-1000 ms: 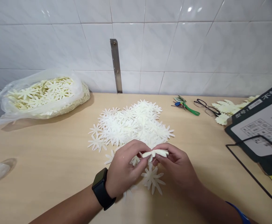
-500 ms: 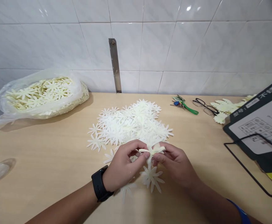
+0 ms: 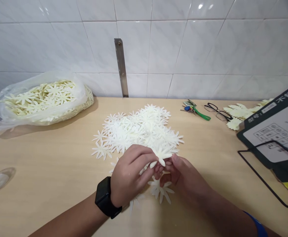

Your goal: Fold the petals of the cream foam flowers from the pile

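Between both hands, in front of a pile, is a pale cream flower cutout (image 3: 161, 156) with long narrow petals. My left hand (image 3: 136, 166), with a black watch on the wrist, is closed on its left side, fingers partly hidden behind one another. My right hand (image 3: 183, 171) pinches the right petals between thumb and fingers. The heaped flower cutouts (image 3: 134, 130) lie just beyond, overlapping one another. Below the hands a single loose flower cutout (image 3: 160, 190) lies on the table, partly covered by the right fingers.
A clear plastic bag (image 3: 82, 108) full of similar cutouts lies at the back left. Keys with a green strap (image 3: 202, 114), eyeglasses (image 3: 218, 112) and more cutouts (image 3: 238, 113) lie at the back right. A printed box (image 3: 270, 138) and black wire frame (image 3: 255, 174) stand at the right.
The held flower has been turned and its petals now spread out flatter. My left hand has rolled over, back upward, and the right fingers have shifted beneath the flower.
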